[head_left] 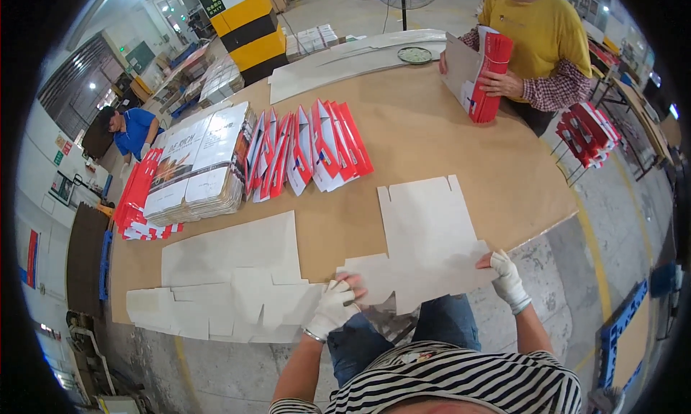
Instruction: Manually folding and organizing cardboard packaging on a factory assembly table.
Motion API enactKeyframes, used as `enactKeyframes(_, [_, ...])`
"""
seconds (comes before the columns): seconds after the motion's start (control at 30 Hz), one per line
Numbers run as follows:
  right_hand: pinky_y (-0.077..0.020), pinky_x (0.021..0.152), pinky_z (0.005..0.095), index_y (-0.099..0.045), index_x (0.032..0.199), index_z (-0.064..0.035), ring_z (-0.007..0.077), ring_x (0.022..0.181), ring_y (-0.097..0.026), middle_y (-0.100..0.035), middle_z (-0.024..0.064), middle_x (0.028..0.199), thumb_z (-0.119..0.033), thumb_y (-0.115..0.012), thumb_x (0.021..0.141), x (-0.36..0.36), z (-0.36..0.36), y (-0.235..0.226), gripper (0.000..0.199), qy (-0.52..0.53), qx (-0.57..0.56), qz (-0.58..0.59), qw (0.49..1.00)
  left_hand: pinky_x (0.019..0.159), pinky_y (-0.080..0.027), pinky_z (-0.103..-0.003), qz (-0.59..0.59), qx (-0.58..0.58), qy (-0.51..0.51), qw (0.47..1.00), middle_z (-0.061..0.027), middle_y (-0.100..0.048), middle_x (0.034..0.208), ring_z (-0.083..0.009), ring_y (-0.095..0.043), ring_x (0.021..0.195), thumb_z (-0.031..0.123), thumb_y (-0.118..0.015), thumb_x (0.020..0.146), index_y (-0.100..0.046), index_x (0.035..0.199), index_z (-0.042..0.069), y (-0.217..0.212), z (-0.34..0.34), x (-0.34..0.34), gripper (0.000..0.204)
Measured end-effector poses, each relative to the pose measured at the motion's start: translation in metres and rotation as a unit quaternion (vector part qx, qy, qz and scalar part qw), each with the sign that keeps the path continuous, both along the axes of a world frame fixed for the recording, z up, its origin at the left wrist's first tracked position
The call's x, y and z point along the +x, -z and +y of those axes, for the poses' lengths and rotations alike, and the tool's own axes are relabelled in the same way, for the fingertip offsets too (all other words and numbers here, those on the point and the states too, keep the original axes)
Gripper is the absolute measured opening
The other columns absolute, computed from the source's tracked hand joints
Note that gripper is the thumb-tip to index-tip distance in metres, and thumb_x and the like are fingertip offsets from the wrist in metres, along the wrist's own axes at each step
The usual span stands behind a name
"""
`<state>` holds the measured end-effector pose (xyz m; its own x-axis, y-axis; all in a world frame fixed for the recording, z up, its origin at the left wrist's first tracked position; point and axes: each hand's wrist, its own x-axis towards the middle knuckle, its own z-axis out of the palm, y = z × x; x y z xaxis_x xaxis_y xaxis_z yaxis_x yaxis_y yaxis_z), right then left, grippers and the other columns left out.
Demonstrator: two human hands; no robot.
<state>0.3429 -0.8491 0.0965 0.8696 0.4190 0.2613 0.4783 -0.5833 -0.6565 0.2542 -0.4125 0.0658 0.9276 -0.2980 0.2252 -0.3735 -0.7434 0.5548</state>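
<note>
A grey-white die-cut cardboard blank with slots and flaps lies at the table's front edge, its near part reaching over my lap. My left hand, in a white glove with bare fingertips, grips its left flap. On its right edge my right hand, gloved the same way, has the board pinched between thumb and fingers. Left of my left hand, more flat cardboard blanks lie overlapping, some past the table edge. The underside of the held blank is hidden.
A brown-topped table carries a stack of printed white cartons and several folded red-and-white cartons. Across it, a co-worker in yellow holds red folded cartons. Another person in blue stands at far left.
</note>
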Motion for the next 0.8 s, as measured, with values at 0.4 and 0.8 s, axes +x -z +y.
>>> enactKeyframes(0.4, [-0.0541, 0.077, 0.0363, -0.04, 0.146, -0.0131, 0.0251, 0.089, -0.067, -0.067, 0.009, 0.106, -0.016, -0.082, 0.073, -0.028, 0.004, 0.058, 0.085, 0.166, 0.142, 0.136, 0.966, 0.102, -0.04, -0.047, -0.078, 0.005, 0.024, 0.997, -0.0071, -0.064, 0.12, -0.0322, -0.055, 0.117, 0.019, -0.072, 0.081, -0.07, 0.108, 0.009, 0.024, -0.077, 0.006, 0.029])
enactKeyframes(0.8, [-0.0518, 0.077, 0.0316, -0.028, 0.151, 0.0, 0.0161, 0.093, -0.057, -0.062, 0.0085, 0.106, -0.01, -0.076, 0.081, -0.024, 0.023, 0.09, 0.086, 0.425, 0.314, 0.088, 0.845, 0.115, -0.016, -0.063, -0.081, 0.154, -0.055, 0.983, -0.0103, -0.049, 0.144, -0.0317, -0.037, 0.14, 0.029, -0.06, 0.09, -0.058, 0.129, 0.007, 0.054, -0.132, 0.057, 0.045])
